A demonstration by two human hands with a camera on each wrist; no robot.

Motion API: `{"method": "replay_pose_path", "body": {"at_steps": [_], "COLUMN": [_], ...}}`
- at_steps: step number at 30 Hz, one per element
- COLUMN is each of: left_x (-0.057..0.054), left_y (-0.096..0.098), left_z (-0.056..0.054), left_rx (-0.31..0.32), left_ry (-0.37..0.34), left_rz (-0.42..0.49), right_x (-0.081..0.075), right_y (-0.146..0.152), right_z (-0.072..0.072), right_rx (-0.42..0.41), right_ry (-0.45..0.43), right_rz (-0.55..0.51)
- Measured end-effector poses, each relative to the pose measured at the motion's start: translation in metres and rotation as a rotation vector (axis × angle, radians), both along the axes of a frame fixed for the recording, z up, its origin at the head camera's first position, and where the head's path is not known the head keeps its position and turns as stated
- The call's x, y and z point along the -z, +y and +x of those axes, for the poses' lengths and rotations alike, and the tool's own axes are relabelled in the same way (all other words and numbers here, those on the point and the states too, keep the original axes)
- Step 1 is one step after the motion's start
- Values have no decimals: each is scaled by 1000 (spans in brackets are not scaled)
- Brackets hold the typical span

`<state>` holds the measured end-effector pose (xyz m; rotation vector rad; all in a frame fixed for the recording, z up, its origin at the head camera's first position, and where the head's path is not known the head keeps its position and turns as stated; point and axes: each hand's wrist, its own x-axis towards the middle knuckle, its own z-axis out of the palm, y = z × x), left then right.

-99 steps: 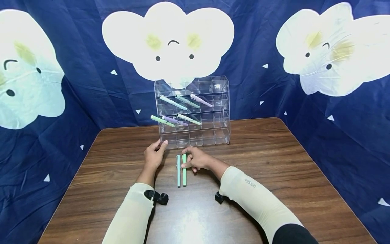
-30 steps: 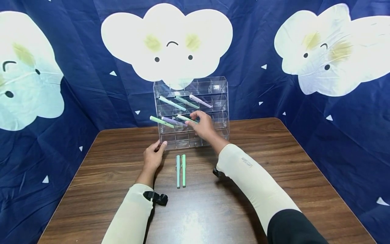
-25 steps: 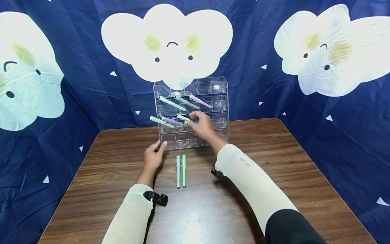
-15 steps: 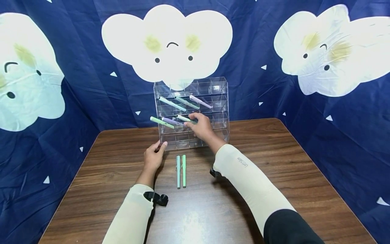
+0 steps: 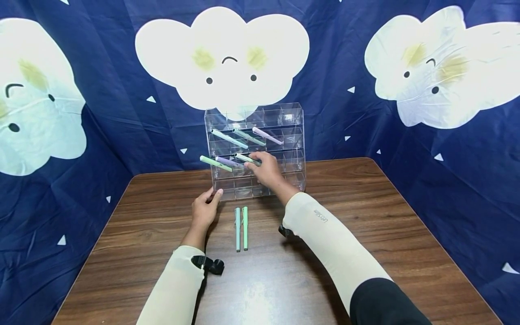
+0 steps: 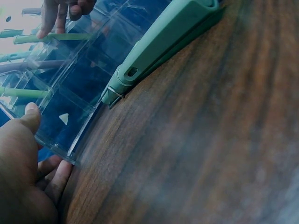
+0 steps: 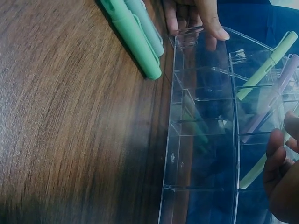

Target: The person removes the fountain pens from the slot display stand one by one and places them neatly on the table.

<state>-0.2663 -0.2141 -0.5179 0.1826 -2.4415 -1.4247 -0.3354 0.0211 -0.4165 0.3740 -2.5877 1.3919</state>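
A clear, tiered acrylic rack (image 5: pixel 295 178) with several compartments stands at the back of the table. My left hand (image 5: pixel 204 211) grips its lower left corner, thumb at the front and fingers behind. In the second row from the bottom lean a green pen (image 5: pixel 216 163), a purple pen (image 5: pixel 228 161) and a pale whitish-green pen (image 5: pixel 241 156). My right hand (image 5: pixel 268 171) pinches that whitish-green pen between thumb and forefinger; its lower part is partly covered. In the row above lean a pale blue pen (image 5: pixel 229 138), a teal pen (image 5: pixel 249 136) and a lilac pen (image 5: pixel 267 135).
On the wooden table (image 5: pixel 162 216), in front of the rack, a light blue pen (image 5: pixel 238 230) and a bright green pen (image 5: pixel 245 228) lie side by side. A dark blue curtain (image 5: pixel 333 126) with white clouds surrounds the table's back and sides.
My right hand has left the bright green pen on the table and risen to the whitish-green pen in the rack, then edged slightly left along it. The left hand has kept its place.
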Motion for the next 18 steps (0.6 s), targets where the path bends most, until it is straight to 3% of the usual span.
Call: {"method": "replay_pose_path", "body": {"at_steps": [10,18], "left_x": [0,1], "left_y": [0,0], "left_z": [0,-1], "left_rx": [-5,-7], "left_ry": [-14,-15], "left_rz": [0,7], "right_x": [1,0], "right_y": [-3,-3], "right_z": [-2,-2], "right_rx": [17,11], "right_ry": [53,27], "right_rz": [39,-23]}}
